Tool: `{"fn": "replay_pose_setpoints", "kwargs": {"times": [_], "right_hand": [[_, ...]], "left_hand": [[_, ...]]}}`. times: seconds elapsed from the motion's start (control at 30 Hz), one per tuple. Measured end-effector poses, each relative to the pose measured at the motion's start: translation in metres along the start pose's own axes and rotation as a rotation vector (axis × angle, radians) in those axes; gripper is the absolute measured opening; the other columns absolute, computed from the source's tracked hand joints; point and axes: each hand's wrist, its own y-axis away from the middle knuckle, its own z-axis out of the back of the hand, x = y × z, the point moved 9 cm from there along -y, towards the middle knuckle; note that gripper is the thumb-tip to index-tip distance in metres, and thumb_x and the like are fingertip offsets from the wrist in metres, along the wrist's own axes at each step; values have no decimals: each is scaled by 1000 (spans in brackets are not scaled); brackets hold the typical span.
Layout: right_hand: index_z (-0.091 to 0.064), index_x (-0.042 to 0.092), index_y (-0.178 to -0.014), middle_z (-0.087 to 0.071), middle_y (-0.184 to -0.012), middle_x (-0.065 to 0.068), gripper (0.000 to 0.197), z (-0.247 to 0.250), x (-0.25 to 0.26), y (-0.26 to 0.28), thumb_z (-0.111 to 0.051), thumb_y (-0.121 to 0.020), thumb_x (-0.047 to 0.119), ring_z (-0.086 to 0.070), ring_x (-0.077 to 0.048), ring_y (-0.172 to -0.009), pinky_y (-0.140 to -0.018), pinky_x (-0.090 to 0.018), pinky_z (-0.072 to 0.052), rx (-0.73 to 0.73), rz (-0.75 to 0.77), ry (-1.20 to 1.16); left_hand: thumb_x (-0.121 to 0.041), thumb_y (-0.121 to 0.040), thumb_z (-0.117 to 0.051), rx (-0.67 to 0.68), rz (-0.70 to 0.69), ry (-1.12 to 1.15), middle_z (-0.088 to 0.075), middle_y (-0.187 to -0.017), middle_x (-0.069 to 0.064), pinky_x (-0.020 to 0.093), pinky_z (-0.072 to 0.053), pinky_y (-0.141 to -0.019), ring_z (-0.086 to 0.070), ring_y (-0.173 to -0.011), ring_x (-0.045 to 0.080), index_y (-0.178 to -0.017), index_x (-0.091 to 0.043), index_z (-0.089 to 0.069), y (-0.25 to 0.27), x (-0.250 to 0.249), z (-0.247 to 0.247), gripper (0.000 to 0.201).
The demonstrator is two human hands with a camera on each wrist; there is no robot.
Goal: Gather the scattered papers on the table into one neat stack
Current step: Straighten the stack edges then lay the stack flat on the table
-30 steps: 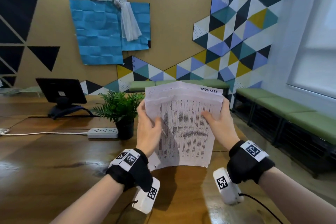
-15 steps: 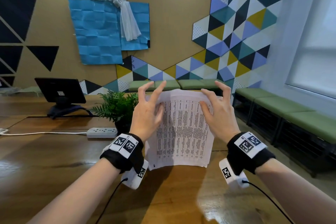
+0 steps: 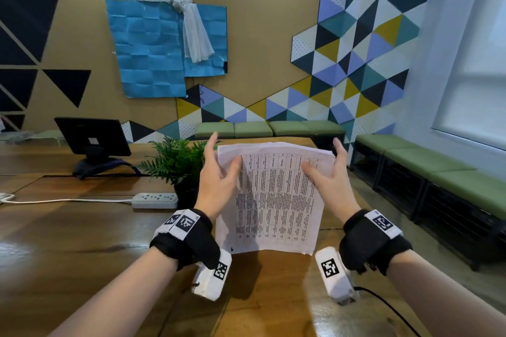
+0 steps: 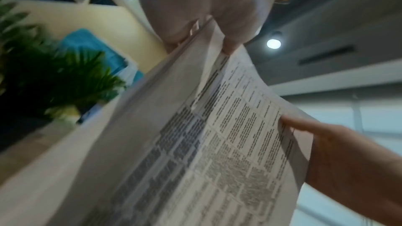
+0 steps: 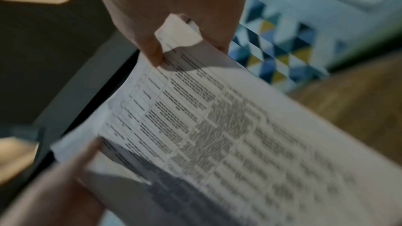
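The stack of papers stands on its bottom edge on the wooden table, near the middle of the scene, leaning slightly away from the person. The front sheet carries a printed table of small text in columns; the words are too small and blurred to read in any view. A small dark mark sits near its lower left corner.

The left hand holds the stack's left edge near the top: its thumb lies on the front sheet while the straightened fingers pass behind the pages, as the left wrist view also shows, with the paper edge caught between thumb and fingers. The right hand mirrors it on the right edge, thumb on the printed face and fingers extended behind the sheets. Both hands thus pinch the papers lightly, fingers spread rather than curled tight. The page edges at the top look nearly aligned, with a slight fan at the right corner.

Each wrist wears a black band bearing square black-and-white coded tags; one tag on the left band seems to show the letters "L5", though this is tiny.

To the left of the papers stands a potted fern, with a white power strip beside it and its cord running left. Farther left a dark monitor shows its back, with a small white sticker, unreadable. Green cushioned benches line the far and right walls, and blue paper sheets hang on the far wall
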Motion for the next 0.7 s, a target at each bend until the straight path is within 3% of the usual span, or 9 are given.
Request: {"fn": "replay_pose_setpoints", "kwargs": {"times": [0.03, 0.1, 0.2, 0.3, 0.37, 0.43, 0.57, 0.63, 0.7], "right_hand": [[-26, 20, -145, -59, -117, -2, 65, -5, -15, 2, -60, -90, 11, -60, -20, -109, -88, -32, -50, 43, -112, -118], [-51, 13, -126, -67, -112, -6, 35, -14, -24, 7, -56, -92, 9, -66, -24, -103, -76, -29, -53, 97, -195, -169], [-64, 14, -104, -71, -104, -8, 16, -13, -10, 3, -57, -91, 8, -69, -19, -89, -77, -34, -56, 53, -152, -215], [-59, 15, -107, -70, -105, -8, 23, -8, -1, -5, -66, -85, 10, -70, -21, -93, -80, -39, -57, 69, -75, -230], [-55, 12, -120, -68, -114, -11, 44, -12, -12, -2, -71, -80, 13, -69, -25, -100, -85, -43, -57, 150, -113, -187], [-57, 13, -124, -70, -114, -10, 47, -15, -29, 3, -71, -80, 11, -70, -21, -98, -86, -42, -57, 192, -186, -148], [-64, 9, -113, -72, -109, -11, 26, -15, -40, 8, -62, -87, 7, -73, -12, -81, -64, -25, -60, 163, -253, -239], [-64, 8, -114, -72, -107, -10, 26, -13, -38, 5, -61, -88, 7, -73, -14, -83, -65, -26, -61, 155, -246, -277], [-65, 7, -115, -73, -107, -10, 29, -11, -39, 6, -64, -86, 7, -73, -17, -88, -73, -32, -61, 165, -245, -254]], "left_hand": [[-22, -93, -56, 29, 105, 80, -43, -140, -6, 33, -31, -114, -40, -132, 9, -146, -22, -28, 4, 14, -5, 59], [-19, -94, -54, 27, 188, 121, -60, -124, 1, 44, -43, -107, -58, -119, 19, -127, -22, -49, 11, 29, -12, 33], [-17, -96, -49, -86, 141, 82, -65, -110, 4, 44, -50, -96, -62, -106, 22, -115, -20, -57, 13, 19, -11, 21], [-17, -93, -54, -127, 69, 119, -59, -112, 4, 37, -50, -91, -59, -102, 19, -116, -19, -45, 14, 5, -10, 24], [-20, -90, -60, -70, 135, 127, -57, -113, 1, 30, -51, -86, -58, -100, 13, -122, -19, -39, 17, 16, -13, 38], [-24, -89, -63, -27, 248, 141, -57, -109, -2, 25, -48, -80, -56, -92, 6, -125, -16, -37, 20, 37, -14, 45], [-26, -97, -48, -37, 286, 124, -61, -104, -3, 30, -45, -78, -56, -94, 14, -111, -19, -49, 19, 46, -14, 16], [-26, -99, -44, -35, 247, 117, -60, -99, -8, 30, -46, -82, -56, -97, 15, -105, -22, -49, 22, 42, -17, 9], [-28, -95, -51, -32, 249, 119, -59, -107, -3, 29, -47, -84, -56, -102, 15, -98, -31, -47, 27, 42, -17, 7]]}}
